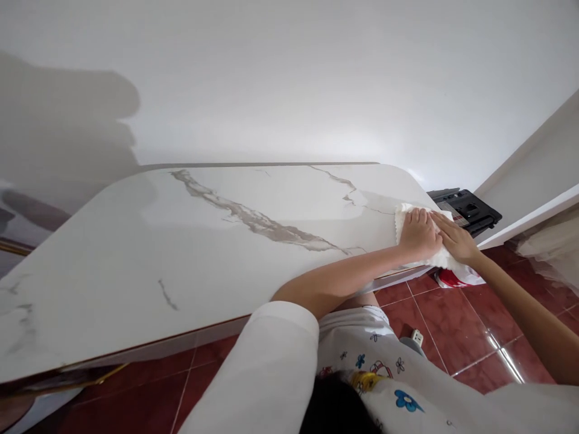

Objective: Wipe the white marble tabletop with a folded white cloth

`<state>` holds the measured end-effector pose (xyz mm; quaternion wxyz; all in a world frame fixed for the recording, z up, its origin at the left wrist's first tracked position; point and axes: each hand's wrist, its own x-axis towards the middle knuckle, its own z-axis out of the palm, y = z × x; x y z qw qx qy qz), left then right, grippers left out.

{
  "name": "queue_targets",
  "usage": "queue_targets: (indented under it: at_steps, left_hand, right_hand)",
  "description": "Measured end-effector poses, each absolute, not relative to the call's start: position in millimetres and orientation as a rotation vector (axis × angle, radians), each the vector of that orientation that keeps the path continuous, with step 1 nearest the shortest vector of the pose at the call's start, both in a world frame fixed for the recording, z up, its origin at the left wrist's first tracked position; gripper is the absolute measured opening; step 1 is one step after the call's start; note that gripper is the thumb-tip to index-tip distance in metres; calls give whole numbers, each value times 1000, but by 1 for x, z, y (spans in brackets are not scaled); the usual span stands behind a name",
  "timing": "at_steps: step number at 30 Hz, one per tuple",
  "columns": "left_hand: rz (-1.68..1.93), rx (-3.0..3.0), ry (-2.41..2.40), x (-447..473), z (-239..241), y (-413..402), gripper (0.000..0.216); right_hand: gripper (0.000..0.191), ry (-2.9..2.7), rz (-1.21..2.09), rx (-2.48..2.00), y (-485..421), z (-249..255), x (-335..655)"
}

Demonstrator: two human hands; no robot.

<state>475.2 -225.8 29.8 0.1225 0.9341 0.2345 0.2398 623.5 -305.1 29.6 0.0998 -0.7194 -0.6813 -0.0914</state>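
Observation:
A white cloth (444, 259) with a scalloped edge lies at the right end of the white marble-patterned table (203, 259). My left hand (420, 235) reaches across to it, with its fingers bent and closed on the cloth. Close beside it, my right hand (456, 241) rests on the same cloth, its fingers stretched out and lying flat. Part of the cloth hangs over the table's front right edge. Both hands cover its middle.
Behind the table's right end sits a black case-like object (473, 208). A white wall (271, 84) runs along the back. Below are red floor tiles (434, 319), a red and white item (450, 278) and a white socket block (417, 337). Pale sheer fabric (554, 247) hangs at right.

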Motion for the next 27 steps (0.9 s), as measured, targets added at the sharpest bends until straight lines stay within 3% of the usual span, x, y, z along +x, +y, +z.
queue_targets:
  at_steps: [8, 27]
  left_hand:
    - [499, 2768, 636, 353, 28, -217, 60]
    - [362, 2542, 1565, -59, 5, -135, 73]
  right_hand:
    - [57, -2255, -435, -2008, -297, 34, 505]
    - [68, -2421, 105, -1488, -158, 24, 108]
